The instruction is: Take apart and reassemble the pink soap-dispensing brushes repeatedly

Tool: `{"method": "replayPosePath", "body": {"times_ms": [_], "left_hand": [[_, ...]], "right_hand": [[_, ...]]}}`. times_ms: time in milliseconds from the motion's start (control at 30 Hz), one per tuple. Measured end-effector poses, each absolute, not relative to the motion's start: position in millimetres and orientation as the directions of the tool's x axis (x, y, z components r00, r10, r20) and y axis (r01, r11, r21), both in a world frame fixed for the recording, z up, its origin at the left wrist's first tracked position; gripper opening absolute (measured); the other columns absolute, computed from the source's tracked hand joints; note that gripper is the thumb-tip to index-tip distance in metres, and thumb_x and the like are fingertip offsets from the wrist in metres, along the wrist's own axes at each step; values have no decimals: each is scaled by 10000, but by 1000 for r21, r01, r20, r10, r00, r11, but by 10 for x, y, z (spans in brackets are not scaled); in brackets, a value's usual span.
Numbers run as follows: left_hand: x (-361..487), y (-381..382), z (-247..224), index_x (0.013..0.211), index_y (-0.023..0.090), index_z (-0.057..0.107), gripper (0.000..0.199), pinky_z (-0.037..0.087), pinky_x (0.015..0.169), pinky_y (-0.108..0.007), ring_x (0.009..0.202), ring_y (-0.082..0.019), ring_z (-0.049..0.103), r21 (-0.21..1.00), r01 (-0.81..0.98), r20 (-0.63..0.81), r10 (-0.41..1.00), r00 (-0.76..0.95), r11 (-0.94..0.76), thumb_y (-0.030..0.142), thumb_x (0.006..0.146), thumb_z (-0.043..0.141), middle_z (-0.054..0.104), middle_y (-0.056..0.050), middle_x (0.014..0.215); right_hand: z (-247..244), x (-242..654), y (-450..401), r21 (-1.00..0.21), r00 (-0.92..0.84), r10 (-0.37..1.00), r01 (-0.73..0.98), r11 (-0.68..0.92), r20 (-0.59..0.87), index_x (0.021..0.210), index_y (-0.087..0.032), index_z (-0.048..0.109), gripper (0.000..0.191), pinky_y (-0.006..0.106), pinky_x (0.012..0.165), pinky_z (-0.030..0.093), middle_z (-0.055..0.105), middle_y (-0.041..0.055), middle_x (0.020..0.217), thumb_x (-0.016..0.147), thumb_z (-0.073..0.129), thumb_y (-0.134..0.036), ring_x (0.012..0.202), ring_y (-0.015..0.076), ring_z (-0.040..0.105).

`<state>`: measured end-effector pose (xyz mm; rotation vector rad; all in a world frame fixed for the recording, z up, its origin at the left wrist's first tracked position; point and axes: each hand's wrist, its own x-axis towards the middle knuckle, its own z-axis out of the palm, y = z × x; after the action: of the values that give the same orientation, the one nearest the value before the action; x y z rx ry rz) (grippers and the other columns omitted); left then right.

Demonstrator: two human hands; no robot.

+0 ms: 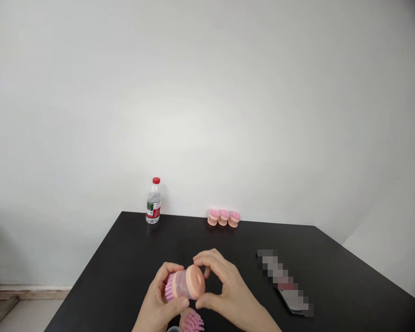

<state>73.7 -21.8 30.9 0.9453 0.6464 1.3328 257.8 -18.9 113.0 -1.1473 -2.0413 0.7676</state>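
Note:
A scrub brush [184, 283] with pink bristles, a clear middle and a peach-coloured base is held in the air over the table's near side. It lies on its side, bristles to the left, base to the right. My left hand [162, 293] wraps round the bristle end, thumb underneath. At the base, the thumb and fingers of my right hand [224, 288] curve round the rim. Just below, a second brush [192, 320] shows pink bristles, partly cut off by the frame. A greyish rounded rim [174, 329] beside it is too cropped to name.
Three similar small brushes [223, 217] stand in a row, bristles up, at the back edge of the black table [131, 249]. A water bottle [154, 205] with a red cap stands back left. To the right lies a long, pixelated dark-edged object [287, 286]. A wall rises behind.

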Motion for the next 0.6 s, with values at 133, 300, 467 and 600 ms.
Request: {"method": "replayPosePath", "body": {"times_ms": [133, 300, 467, 600], "left_hand": [[732, -223, 326, 987, 189, 690, 575, 409, 703, -245, 773, -144, 559, 818, -576, 109, 976, 187, 19, 446, 539, 944, 680, -25, 861], [699, -234, 368, 1002, 183, 713, 550, 448, 769, -256, 798, -142, 588, 718, -684, 106, 950, 295, 133, 403, 556, 947, 681, -42, 889], [686, -254, 413, 1013, 198, 720, 579, 433, 709, -223, 761, -126, 583, 690, -712, 138, 942, 307, 132, 382, 523, 967, 678, -31, 860], [702, -252, 445, 991, 202, 732, 610, 427, 699, -221, 752, -127, 578, 722, -687, 149, 948, 280, 89, 420, 477, 978, 684, -33, 871]], "right_hand": [[1276, 2529, -193, -744, -419, 866, 479, 467, 274, 1095, -205, 666, 535, 324, 815, 500, 640, 22, 1009, 617, 830, -30, 878, 196, 618], [1275, 2556, -205, -793, -422, 815, 289, 537, 398, 1155, -236, 654, 486, 309, 842, 504, 638, 29, 1082, 708, 749, -71, 911, 183, 621], [1304, 2547, -274, -789, -460, 790, 261, 556, 405, 1173, -252, 637, 460, 318, 885, 487, 640, 28, 1081, 748, 730, -102, 941, 189, 624], [1353, 2537, -314, -757, -484, 782, 312, 574, 393, 1186, -275, 628, 509, 305, 876, 485, 633, 18, 1072, 736, 708, -51, 954, 189, 619]]}}
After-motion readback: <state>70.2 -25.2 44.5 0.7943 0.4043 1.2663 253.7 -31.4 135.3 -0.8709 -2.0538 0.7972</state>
